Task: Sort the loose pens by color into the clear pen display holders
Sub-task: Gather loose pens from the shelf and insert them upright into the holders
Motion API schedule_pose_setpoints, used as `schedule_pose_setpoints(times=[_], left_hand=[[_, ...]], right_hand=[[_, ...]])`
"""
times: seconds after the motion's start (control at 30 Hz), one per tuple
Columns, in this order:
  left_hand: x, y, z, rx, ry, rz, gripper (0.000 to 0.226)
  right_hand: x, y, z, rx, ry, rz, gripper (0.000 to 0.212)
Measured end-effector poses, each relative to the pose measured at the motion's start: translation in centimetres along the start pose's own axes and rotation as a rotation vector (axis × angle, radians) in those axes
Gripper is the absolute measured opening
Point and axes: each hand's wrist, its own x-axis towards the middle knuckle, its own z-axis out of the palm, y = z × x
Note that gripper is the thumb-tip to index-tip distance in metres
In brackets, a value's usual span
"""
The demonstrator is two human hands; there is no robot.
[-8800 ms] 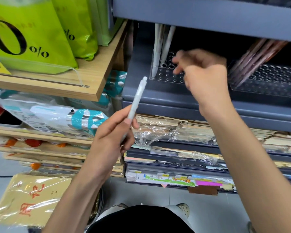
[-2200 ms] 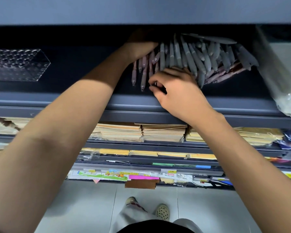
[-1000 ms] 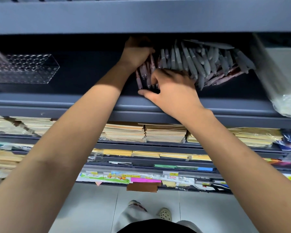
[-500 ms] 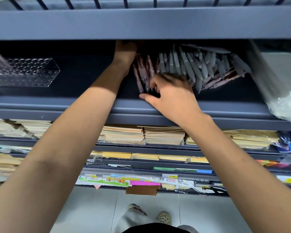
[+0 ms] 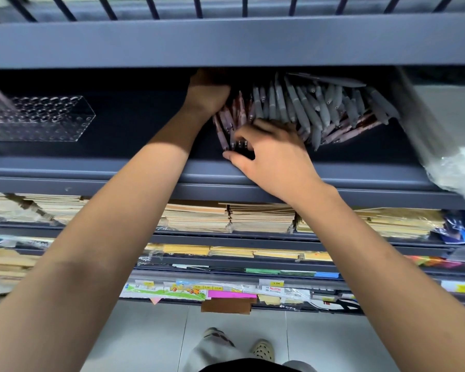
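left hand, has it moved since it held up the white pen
Yes. The left hand was in front of the shelf, left of the clear holder; now it reaches in well right of it, at the brown pens.

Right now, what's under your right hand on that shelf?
The right hand lies over the near ends of loose pens: dark red pens show by its fingers, grey pens fan out behind it. What the palm covers, and whether the fingers pinch a pen, is hidden.

The dark grey shelf [image 5: 124,135] bears a loose heap of grey and reddish-brown pens [image 5: 320,111] mid-shelf, 1 clear holder [image 5: 46,127] far left, a plastic bag [image 5: 451,162] at right.
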Motion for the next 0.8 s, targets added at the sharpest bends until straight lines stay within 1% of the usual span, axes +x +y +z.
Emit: schedule_pose_setpoints(times=[0.07, 0.13, 0.2, 0.23, 0.3, 0.33, 0.43, 0.47, 0.53, 0.6, 0.73, 0.8], left_hand=[[0.1, 0.0, 0.3, 0.224, -0.05, 0.019, 0.033], [-0.2, 0.2, 0.4, 0.249, -0.028, 0.056, 0.034], [-0.5, 0.1, 0.2, 0.122, 0.008, 0.058, 0.033], [-0.4, 0.0, 0.1, 0.013, 0.034, 0.045, 0.034], [-0.3, -0.4, -0.4, -0.215, 0.078, -0.035, 0.036], [-0.2, -0.3, -0.6, -0.291, 0.081, -0.054, 0.037], [-0.1, 0.0, -1.0, -0.399, 0.149, -0.055, 0.038], [-0.1, 0.1, -1.2, -0.456, 0.175, -0.086, 0.04], [-0.3, 0.0, -1.4, -0.543, 0.177, -0.135, 0.045], [-0.6, 0.1, -1.3, -0.543, 0.15, -0.136, 0.043], [-0.8, 0.6, -0.8, -0.45, 0.075, -0.094, 0.026], [-0.6, 0.6, -0.6, -0.364, 0.034, -0.092, 0.037]], right_hand=[[0.0, 0.1, -0.1, 0.052, -0.019, 0.02, 0.029], [0.1, 0.1, -0.2, 0.092, -0.031, 0.034, 0.025], [0.2, 0.1, -0.2, 0.103, -0.033, 0.04, 0.025], [0.2, 0.0, -0.2, 0.097, -0.033, 0.042, 0.025], [0.1, -0.1, -0.2, 0.074, -0.03, 0.042, 0.025], [0.1, -0.1, -0.2, 0.061, -0.03, 0.037, 0.026], [0.0, -0.1, -0.3, 0.029, -0.047, 0.024, 0.032], [0.0, -0.2, -0.3, 0.021, -0.054, 0.025, 0.034], [0.1, -0.3, -0.4, 0.012, -0.065, 0.036, 0.039], [0.3, -0.3, -0.4, 0.004, -0.076, 0.044, 0.043], [0.6, -0.8, -0.2, -0.02, -0.077, 0.097, 0.056], [0.6, -1.5, 0.0, -0.022, -0.064, 0.132, 0.064]])
